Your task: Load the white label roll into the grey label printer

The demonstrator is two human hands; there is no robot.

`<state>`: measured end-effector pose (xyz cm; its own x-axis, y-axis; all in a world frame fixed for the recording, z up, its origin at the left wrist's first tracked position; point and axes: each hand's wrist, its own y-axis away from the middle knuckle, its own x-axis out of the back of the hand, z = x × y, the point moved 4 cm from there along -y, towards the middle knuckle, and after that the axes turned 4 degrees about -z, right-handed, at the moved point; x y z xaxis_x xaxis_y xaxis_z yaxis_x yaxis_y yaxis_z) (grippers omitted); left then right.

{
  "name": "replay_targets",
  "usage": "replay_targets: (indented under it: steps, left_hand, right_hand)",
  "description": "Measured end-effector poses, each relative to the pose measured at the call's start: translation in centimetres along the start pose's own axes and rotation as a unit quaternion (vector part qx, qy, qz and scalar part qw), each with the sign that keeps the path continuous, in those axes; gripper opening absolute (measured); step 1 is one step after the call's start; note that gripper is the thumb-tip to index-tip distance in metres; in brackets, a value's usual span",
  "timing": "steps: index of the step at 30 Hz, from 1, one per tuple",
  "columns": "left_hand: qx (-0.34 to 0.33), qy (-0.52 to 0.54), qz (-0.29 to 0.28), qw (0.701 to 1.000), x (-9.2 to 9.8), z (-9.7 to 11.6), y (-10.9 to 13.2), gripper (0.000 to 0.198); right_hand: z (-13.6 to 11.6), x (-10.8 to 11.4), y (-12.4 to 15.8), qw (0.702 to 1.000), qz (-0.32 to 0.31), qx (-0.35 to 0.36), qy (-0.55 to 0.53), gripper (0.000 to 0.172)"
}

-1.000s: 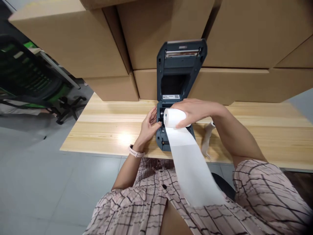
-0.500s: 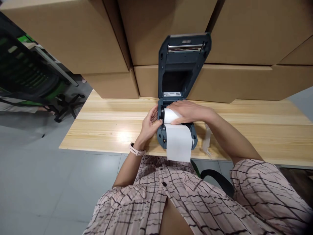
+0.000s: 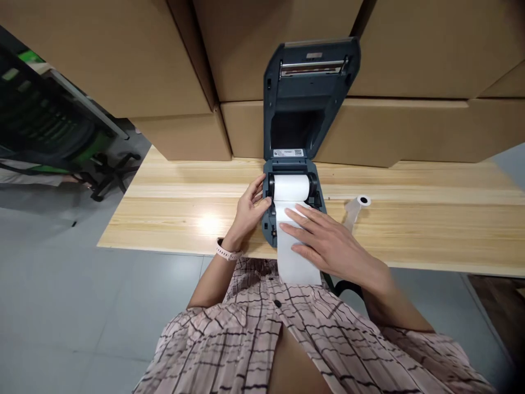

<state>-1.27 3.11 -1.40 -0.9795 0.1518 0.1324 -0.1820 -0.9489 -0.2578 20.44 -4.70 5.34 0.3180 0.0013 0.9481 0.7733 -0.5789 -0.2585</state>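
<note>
A dark grey label printer (image 3: pixel 268 223) sits at the table's front edge with its lid (image 3: pixel 315 93) raised. Inside it, a white label roll (image 3: pixel 291 187) lies between two black holders. The loose paper strip (image 3: pixel 297 268) runs forward over the printer's front and hangs past the table edge. My left hand (image 3: pixel 248 210) grips the printer's left side, thumb on the rim and fingers along the wall. Lying flat on the strip, my right hand (image 3: pixel 324 238) has its fingers spread and hides the printer's front right part.
A small white roll (image 3: pixel 363 201) with a loose tail lies on the wooden table (image 3: pixel 176 213) to the right. Large cardboard boxes (image 3: pixel 410 131) stand stacked behind the printer. An office chair (image 3: pixel 53 120) is on the floor at the left.
My right hand has moved off the roll, toward me, onto the paper strip. The strip hangs flatter and slightly lower. My left hand stays at the printer's side.
</note>
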Motion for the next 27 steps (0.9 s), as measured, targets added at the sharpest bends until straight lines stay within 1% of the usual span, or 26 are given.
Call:
replay_targets:
  steps: [2, 3, 5, 6, 7, 8, 9, 10, 11, 12, 13, 15, 18, 20, 23, 27]
  left_hand:
    - [-0.033, -0.082, 0.009, 0.996, 0.3, 0.7, 0.3, 0.066]
    - [-0.061, -0.139, 0.019, 0.988, 0.4, 1.5, 0.5, 0.064]
    - [-0.129, -0.262, 0.025, 0.956, -0.1, 3.8, 1.3, 0.062]
    - [-0.162, -0.312, 0.005, 0.936, -0.8, 4.9, 1.8, 0.062]
    - [-0.183, -0.347, -0.038, 0.919, -1.7, 5.9, 2.3, 0.061]
    - [-0.197, -0.372, -0.094, 0.902, -2.7, 6.6, 2.9, 0.06]
    - [-0.203, -0.393, -0.146, 0.885, -3.7, 7.1, 3.6, 0.059]
    - [-0.203, -0.412, -0.181, 0.869, -4.5, 7.4, 4.1, 0.058]
    - [-0.204, -0.429, -0.202, 0.856, -5.1, 7.5, 4.6, 0.057]
    - [-0.206, -0.444, -0.209, 0.847, -5.5, 7.5, 5.0, 0.057]
    - [-0.209, -0.456, -0.206, 0.84, -5.7, 7.5, 5.3, 0.057]
    - [-0.222, -0.472, -0.194, 0.831, -5.9, 7.3, 5.5, 0.057]
    - [-0.231, -0.481, -0.185, 0.825, -5.8, 7.2, 5.4, 0.057]
    - [-0.226, -0.482, -0.184, 0.826, -5.9, 7.1, 5.3, 0.058]
    - [-0.218, -0.487, -0.189, 0.824, -6.1, 7.1, 5.3, 0.06]
    - [-0.215, -0.508, -0.202, 0.809, -6.5, 7.1, 5.5, 0.065]
  right_hand:
    - [-0.6, -0.1, 0.1, 1.0, 0.021, -0.009, 0.01, 0.042]
    - [-0.9, -0.1, 0.2, 0.999, 0.031, -0.011, 0.012, 0.04]
    - [-1.3, 0.0, 0.4, 0.999, 0.048, -0.011, 0.012, 0.038]
    - [-1.4, 0.1, 0.6, 0.999, 0.053, -0.008, 0.006, 0.036]
    - [-1.3, 0.4, 0.7, 0.998, 0.056, -0.005, -0.003, 0.035]
    - [-1.1, 0.7, 0.8, 0.998, 0.055, 0.0, -0.018, 0.033]
    - [-0.7, 1.3, 0.9, 0.998, 0.052, 0.009, -0.041, 0.032]
    - [-0.3, 1.9, 1.0, 0.996, 0.046, 0.021, -0.074, 0.03]
    - [0.3, 2.8, 1.1, 0.992, 0.041, 0.031, -0.112, 0.027]
    - [1.0, 3.7, 1.1, 0.988, 0.042, 0.036, -0.147, 0.025]
    - [1.8, 4.7, 1.0, 0.983, 0.051, 0.032, -0.171, 0.022]
    - [3.7, 6.4, 0.7, 0.98, 0.091, -0.009, -0.175, 0.019]
    - [6.1, 7.8, 0.0, 0.98, 0.151, -0.078, -0.102, 0.019]
    - [6.9, 7.7, -0.7, 0.981, 0.154, -0.093, -0.078, 0.022]
    - [7.5, 7.0, -1.4, 0.983, 0.135, -0.096, -0.081, 0.026]
    - [7.5, 6.8, -1.7, 0.983, 0.124, -0.101, -0.085, 0.027]
